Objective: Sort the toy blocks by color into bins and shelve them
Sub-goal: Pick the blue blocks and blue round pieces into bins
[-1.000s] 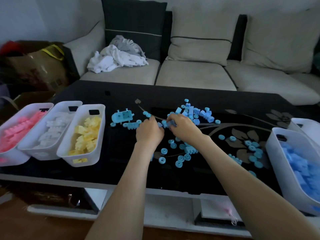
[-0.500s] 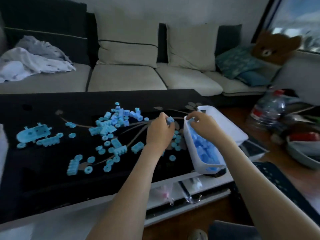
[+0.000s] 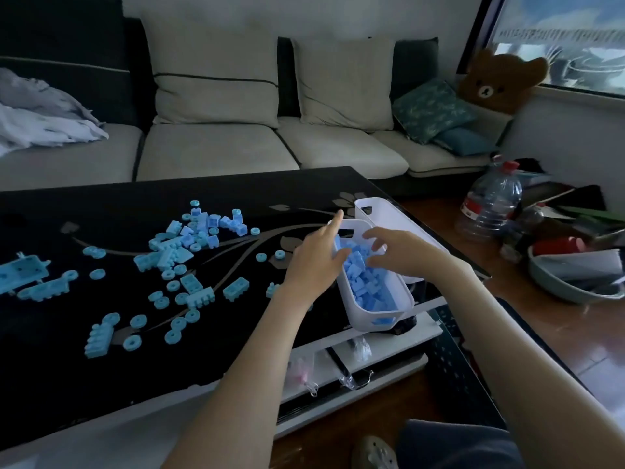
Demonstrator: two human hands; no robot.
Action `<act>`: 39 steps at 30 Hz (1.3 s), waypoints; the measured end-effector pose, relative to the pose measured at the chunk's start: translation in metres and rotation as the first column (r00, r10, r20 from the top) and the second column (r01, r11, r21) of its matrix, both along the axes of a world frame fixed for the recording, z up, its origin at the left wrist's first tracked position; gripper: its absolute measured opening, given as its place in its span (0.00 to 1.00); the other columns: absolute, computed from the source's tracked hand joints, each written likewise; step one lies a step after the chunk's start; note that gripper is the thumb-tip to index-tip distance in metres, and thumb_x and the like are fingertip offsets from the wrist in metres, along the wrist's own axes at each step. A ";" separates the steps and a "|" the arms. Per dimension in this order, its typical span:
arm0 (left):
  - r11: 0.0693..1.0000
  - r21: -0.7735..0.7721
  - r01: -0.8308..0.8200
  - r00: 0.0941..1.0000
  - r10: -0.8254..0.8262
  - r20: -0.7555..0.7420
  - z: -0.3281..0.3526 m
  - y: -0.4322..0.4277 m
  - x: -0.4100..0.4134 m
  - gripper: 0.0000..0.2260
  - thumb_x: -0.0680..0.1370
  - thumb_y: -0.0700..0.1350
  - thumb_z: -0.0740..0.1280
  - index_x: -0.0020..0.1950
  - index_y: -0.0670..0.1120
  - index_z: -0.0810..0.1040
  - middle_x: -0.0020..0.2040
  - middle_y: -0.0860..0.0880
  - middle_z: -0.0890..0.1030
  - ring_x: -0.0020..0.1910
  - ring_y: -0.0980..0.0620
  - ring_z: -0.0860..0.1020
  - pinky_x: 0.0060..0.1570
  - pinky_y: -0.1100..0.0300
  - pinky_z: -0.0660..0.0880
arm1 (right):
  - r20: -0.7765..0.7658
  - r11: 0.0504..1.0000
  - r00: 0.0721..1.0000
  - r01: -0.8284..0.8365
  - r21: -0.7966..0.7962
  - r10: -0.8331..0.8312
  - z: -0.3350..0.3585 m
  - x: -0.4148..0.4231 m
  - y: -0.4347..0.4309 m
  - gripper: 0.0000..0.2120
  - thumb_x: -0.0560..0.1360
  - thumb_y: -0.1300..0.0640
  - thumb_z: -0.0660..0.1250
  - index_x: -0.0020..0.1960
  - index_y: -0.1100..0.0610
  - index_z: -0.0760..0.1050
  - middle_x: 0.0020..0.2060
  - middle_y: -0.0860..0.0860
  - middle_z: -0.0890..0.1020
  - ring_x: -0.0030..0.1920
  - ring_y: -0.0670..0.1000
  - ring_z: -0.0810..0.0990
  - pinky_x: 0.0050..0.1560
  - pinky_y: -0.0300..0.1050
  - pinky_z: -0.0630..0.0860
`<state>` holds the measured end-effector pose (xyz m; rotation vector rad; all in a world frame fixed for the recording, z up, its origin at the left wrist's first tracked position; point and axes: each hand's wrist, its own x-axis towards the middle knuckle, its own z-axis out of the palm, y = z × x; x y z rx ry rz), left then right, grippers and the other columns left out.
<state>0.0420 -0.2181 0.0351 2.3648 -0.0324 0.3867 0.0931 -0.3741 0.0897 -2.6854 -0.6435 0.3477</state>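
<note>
Your left hand (image 3: 314, 265) sits at the left rim of the bin (image 3: 378, 316), wrist low over the worktop (image 3: 101, 384), forearm running up from the bottom of the view. Its index finger (image 3: 338, 220) points up and away, past the bin's far end. The other fingers reach loosely over the rim toward the inside. That grip is apart, closed round nothing.

Your right hand (image 3: 406, 253) hangs palm-down over the bin, forearm coming in from the lower right. Its fingers are splayed and bent downward, tips at the heap of blue blocks (image 3: 367, 286) that fills the bin. This grip is apart too.

The bin stands at the worktop's right end, and a second bin (image 3: 392, 214), also white, stands just behind it. The loose blocks (image 3: 189, 248), bricks and rings alike, lie scattered over the worktop to the left of your left arm.
</note>
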 end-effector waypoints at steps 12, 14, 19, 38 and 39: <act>0.903 -0.006 -0.430 0.903 0.430 0.008 -0.001 0.110 -0.033 0.13 0.81 0.42 0.58 0.63 0.45 0.75 0.58 0.46 0.78 0.54 0.48 0.77 0.51 0.50 0.76 | 0.104 0.935 0.940 -0.335 0.114 0.325 -0.012 0.003 0.140 0.31 0.74 0.55 0.68 0.74 0.54 0.61 0.67 0.55 0.69 0.64 0.53 0.72 0.57 0.40 0.67; 0.869 0.019 -0.495 0.869 0.495 -0.013 -0.006 0.143 -0.048 0.13 0.81 0.42 0.58 0.63 0.46 0.75 0.57 0.47 0.78 0.50 0.47 0.78 0.49 0.50 0.76 | 0.078 0.927 0.931 -0.363 0.098 0.356 -0.027 0.006 0.176 0.30 0.75 0.55 0.67 0.74 0.54 0.61 0.67 0.56 0.69 0.64 0.55 0.72 0.58 0.41 0.67; 0.759 0.130 -0.638 0.749 0.651 -0.125 -0.021 0.204 -0.081 0.13 0.82 0.42 0.56 0.64 0.52 0.72 0.53 0.44 0.76 0.48 0.36 0.77 0.45 0.43 0.75 | 0.040 0.912 0.913 -0.408 0.043 0.406 -0.055 0.012 0.248 0.29 0.76 0.54 0.67 0.73 0.56 0.58 0.68 0.57 0.65 0.64 0.58 0.70 0.60 0.50 0.71; 0.702 0.678 -0.219 0.785 0.539 -0.305 -0.002 0.256 -0.003 0.21 0.78 0.59 0.60 0.70 0.55 0.67 0.64 0.49 0.72 0.66 0.46 0.65 0.61 0.48 0.59 | 0.140 0.911 0.911 -0.402 0.096 0.387 -0.077 0.048 0.317 0.23 0.76 0.68 0.57 0.70 0.56 0.62 0.63 0.57 0.67 0.62 0.57 0.68 0.56 0.48 0.70; 0.696 0.687 -0.208 0.791 0.533 -0.301 -0.004 0.254 -0.001 0.21 0.77 0.59 0.60 0.68 0.55 0.68 0.63 0.50 0.74 0.65 0.47 0.65 0.60 0.48 0.59 | 0.135 0.905 0.897 -0.425 0.003 0.421 -0.079 0.053 0.316 0.28 0.76 0.68 0.57 0.74 0.52 0.58 0.65 0.56 0.65 0.65 0.57 0.65 0.60 0.50 0.69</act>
